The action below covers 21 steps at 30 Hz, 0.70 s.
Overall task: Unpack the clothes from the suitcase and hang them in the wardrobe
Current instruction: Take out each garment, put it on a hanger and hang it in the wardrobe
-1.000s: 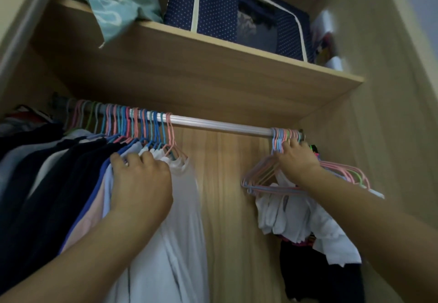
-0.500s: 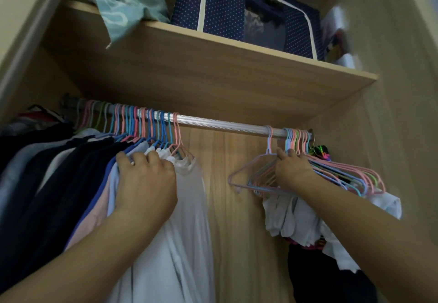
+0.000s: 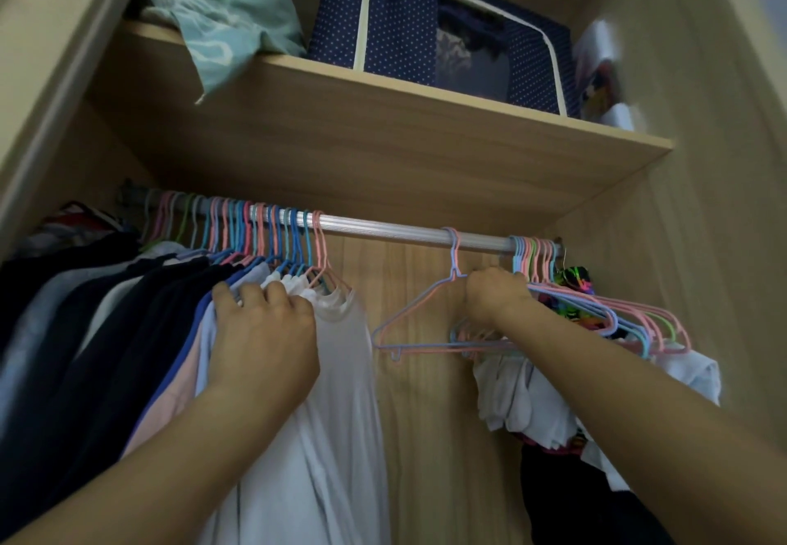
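Hanger, thin plastic, lilac/pink [image 3: 419,323]: 1 pc, hooked on silver metal rail [image 3: 383,230] w/ gap either side, inside light wood wardrobe [image 3: 702,203]. Right hand [image 3: 494,295]: arm extended, fingers curled round hanger's shoulder bar just below the neck. Left hand [image 3: 264,331]: arm raised, palm and fingers curled onto the shoulders of hung clothes, dark/blue/pink/white row [image 3: 127,331], left end of rail; whether it pinches fabric, cannot tell. Spare pastel hangers, bunch [image 3: 617,314], right end; count unclear. Shelf above [image 3: 383,118]: 1 navy dotted fabric storage box [image 3: 404,24], 1 teal cloth bundle [image 3: 221,20].
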Motion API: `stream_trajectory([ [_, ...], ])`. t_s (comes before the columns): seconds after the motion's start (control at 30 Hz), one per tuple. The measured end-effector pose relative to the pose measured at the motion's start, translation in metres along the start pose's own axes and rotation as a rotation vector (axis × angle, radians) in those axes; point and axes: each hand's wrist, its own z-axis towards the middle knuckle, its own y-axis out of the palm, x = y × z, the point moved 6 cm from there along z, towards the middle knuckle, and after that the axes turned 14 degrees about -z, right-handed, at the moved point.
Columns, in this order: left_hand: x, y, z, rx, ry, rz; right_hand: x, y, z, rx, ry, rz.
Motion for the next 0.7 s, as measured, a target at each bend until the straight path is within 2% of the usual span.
stream_trajectory([
  [0.17,-0.001,-0.002,0.000,-0.007,0.021,-0.005,-0.010,-0.027,-0.005,0.153,-0.020,-0.085],
  [0.4,-0.006,0.002,-0.001,-0.023,0.050,-0.037,-0.021,-0.033,0.004,0.223,-0.021,-0.051],
  [0.6,-0.011,0.013,0.001,0.033,0.098,-0.071,-0.015,-0.054,-0.005,0.409,0.027,-0.122],
  [0.7,-0.011,0.017,0.002,0.027,0.101,-0.081,-0.005,-0.058,-0.023,0.414,0.036,-0.136],
])
